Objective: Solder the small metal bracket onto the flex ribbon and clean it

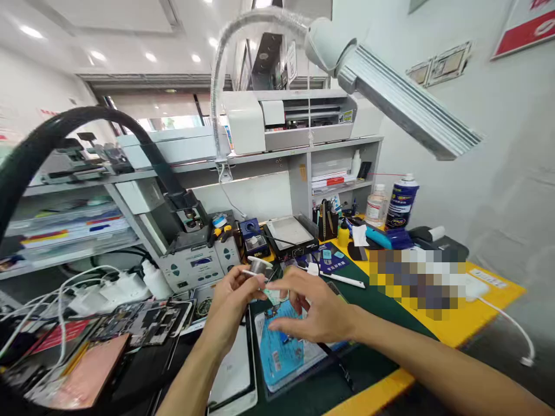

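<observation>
My left hand [232,300] is closed around a small spool of solder wire [259,266], grey windings between white flanges. To its right, my right hand [321,306] is held palm down with thumb and index finger apart. Its fingertips are close to the left hand's, and no object shows clearly between them. Under the right hand lies a light blue sheet or packet [275,361] with small parts on it, on a dark green mat [381,312]. A white-framed tablet [232,370] lies beside it, below the left hand, partly covered by my left forearm.
A grey soldering station [195,263] stands behind my left hand. Opened device boards [145,323] and white cables fill the left side. A white stylus-like pen [342,279], tool holder [326,222] and spray can [402,202] are at the right. A lamp [403,98] overhangs the bench.
</observation>
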Available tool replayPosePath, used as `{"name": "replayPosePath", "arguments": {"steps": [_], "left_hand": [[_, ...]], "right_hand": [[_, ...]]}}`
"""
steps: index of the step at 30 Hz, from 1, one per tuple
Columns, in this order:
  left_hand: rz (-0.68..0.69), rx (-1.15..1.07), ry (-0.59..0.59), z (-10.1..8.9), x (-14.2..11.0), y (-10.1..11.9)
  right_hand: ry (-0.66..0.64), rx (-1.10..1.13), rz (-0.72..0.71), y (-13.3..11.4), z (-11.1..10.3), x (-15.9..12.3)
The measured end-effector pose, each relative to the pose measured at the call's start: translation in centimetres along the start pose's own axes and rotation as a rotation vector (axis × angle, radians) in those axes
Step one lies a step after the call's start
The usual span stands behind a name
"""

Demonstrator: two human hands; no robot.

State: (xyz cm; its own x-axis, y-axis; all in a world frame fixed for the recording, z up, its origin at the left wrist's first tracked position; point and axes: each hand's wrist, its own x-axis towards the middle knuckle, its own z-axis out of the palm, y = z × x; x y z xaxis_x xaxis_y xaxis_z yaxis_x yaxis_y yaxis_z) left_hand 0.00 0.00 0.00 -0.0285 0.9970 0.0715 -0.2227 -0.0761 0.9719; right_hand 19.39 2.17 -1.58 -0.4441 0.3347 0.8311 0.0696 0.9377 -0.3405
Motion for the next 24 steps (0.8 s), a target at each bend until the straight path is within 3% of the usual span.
{"name": "replayPosePath", "arguments": {"steps": [6,11,21,24], "left_hand": [[-0.016,-0.057,-0.031,0.3,0.1,-0.2],[-0.016,-0.132,-0.066,0.0,0.2,0.1],[-0.016,-0.156,-0.042,0.2,0.3,0.0],[-0.001,-0.176,-0.033,-0.1,0.4,0.0]], "right_hand": [[0.05,-0.145,-0.089,-0.7,0.9,-0.7],[0.085,-0.142,-0.071,-0.5,1.1,-0.9],[-0.035,-0.112,0.004,0.0,1.3,-1.0],[-0.061,-0.043,0.086,-0.1,1.2,-0.8]]}}
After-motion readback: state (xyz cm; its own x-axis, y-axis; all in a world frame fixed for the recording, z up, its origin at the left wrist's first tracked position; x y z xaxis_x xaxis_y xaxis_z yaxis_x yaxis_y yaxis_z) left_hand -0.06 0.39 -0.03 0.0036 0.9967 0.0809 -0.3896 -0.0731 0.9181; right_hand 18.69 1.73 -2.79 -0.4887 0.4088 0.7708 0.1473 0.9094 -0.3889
